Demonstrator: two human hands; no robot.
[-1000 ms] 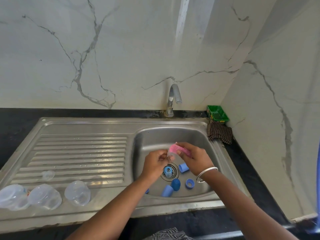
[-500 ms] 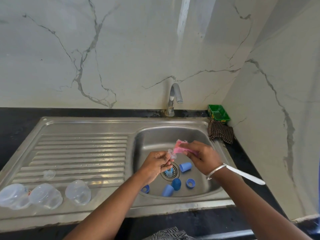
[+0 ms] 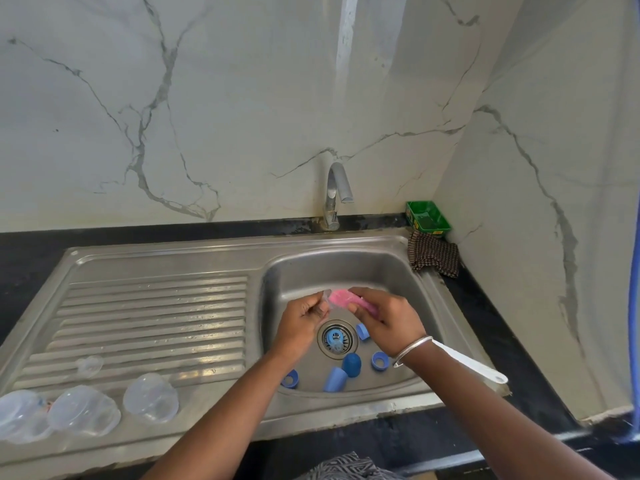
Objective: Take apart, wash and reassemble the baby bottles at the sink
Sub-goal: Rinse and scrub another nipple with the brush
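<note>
Bottles of clear plastic, three (image 3: 150,398), lay drying on the steel drainboard (image 3: 156,323). Five blue plastic parts (image 3: 351,364) waited unwashed in the basin. Above the drain, the left hand (image 3: 304,317) pinched a small clear teat (image 3: 326,299); the right hand (image 3: 388,317) gripped a pink scrubbing sponge (image 3: 341,297) against it, likely scrubbing.

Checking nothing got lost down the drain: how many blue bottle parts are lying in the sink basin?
5 visible: one right of the drain, a dome cap, a cup, two rings. Hands may hide more.
</note>
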